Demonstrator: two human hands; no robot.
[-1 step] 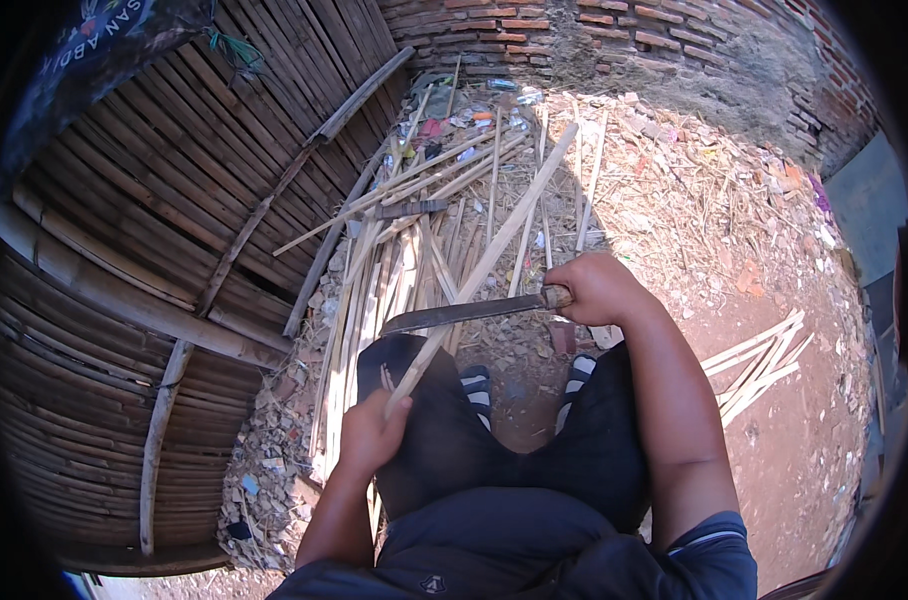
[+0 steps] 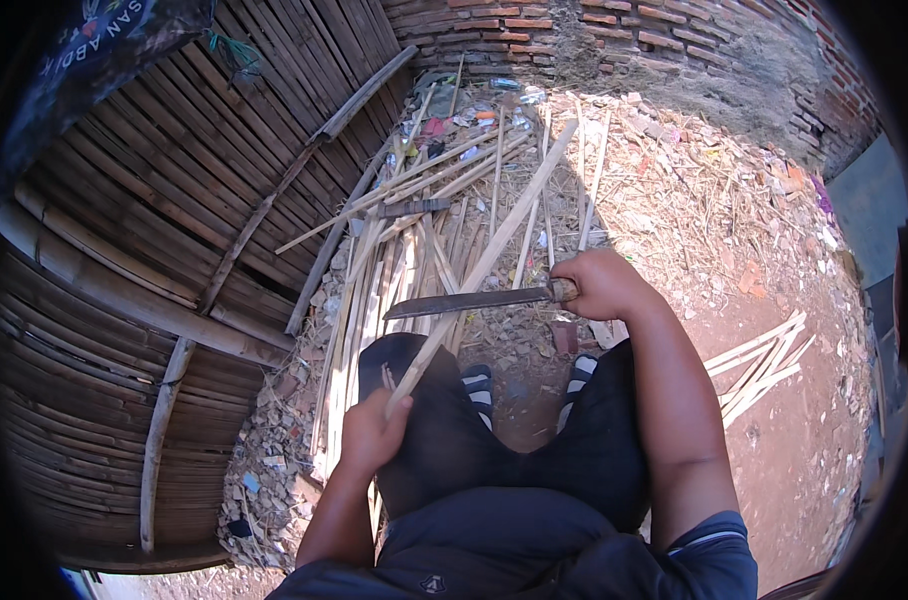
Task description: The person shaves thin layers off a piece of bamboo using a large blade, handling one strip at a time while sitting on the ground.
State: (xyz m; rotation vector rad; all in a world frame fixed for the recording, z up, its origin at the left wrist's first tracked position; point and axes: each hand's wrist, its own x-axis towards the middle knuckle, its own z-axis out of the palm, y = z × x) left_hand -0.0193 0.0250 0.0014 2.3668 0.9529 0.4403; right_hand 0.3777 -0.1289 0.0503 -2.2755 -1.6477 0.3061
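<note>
Our left hand [image 2: 377,432], closed around a bamboo strip's [image 2: 509,228] lower end, holds it above our left knee, its long axis slanting forward and right. A machete [image 2: 469,302] crosses it, tip leftward; whether they touch, we cannot tell. Our right hand [image 2: 604,285] clamps the handle.

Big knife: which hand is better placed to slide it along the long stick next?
Likely the right hand: it grips the knife by its handle, with the blade crossing the stick. The left hand holds the stick's near end.
</note>
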